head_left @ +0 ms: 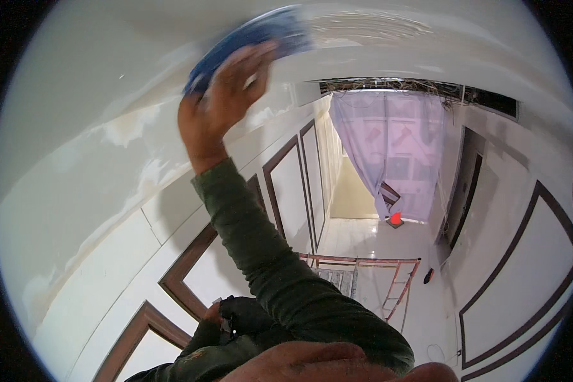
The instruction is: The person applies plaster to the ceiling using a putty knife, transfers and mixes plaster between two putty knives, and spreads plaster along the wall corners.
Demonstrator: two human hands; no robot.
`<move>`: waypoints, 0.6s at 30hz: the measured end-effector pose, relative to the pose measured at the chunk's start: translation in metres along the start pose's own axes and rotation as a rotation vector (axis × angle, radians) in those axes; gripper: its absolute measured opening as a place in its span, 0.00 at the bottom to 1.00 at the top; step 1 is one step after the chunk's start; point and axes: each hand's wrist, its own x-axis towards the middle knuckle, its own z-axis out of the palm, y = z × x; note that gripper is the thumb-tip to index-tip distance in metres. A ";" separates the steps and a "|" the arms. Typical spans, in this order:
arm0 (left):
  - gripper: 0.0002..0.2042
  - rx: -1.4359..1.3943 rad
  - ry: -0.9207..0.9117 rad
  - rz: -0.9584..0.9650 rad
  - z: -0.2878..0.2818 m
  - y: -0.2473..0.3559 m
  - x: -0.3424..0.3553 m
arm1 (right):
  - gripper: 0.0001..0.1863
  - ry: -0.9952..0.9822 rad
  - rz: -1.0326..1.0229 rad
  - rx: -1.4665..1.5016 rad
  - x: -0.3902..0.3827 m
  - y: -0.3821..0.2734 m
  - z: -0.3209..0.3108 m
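My right hand [219, 108], slightly blurred, reaches up from a green sleeve and grips a wide blue spreader [248, 41]. The spreader lies against the pale overhead plaster surface [95, 76], beside a streak of wet cream compound [363, 28]. Low in the view, my left hand [213, 313] is partly hidden at a dark bag or pouch [245, 312], its fingers curled by a small metallic item that I cannot make out.
Below stand red scaffolding [398, 283] and a grey platform [337, 280]. Framed panels line both walls [516, 280], with a doorway [465, 184] at right. A lilac sheet [407, 146] hangs at the far end under loose wires, near an orange cone [396, 218].
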 end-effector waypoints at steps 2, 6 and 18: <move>0.05 -0.153 0.018 -0.109 0.001 -0.004 0.001 | 0.37 -0.230 -0.029 0.007 -0.031 0.019 -0.016; 0.05 -0.593 0.042 -0.375 -0.003 -0.013 0.013 | 0.31 -0.186 0.029 0.157 -0.054 0.043 -0.070; 0.12 0.315 -0.177 0.373 -0.019 0.048 0.015 | 0.13 0.196 -0.215 -0.296 0.171 0.075 -0.189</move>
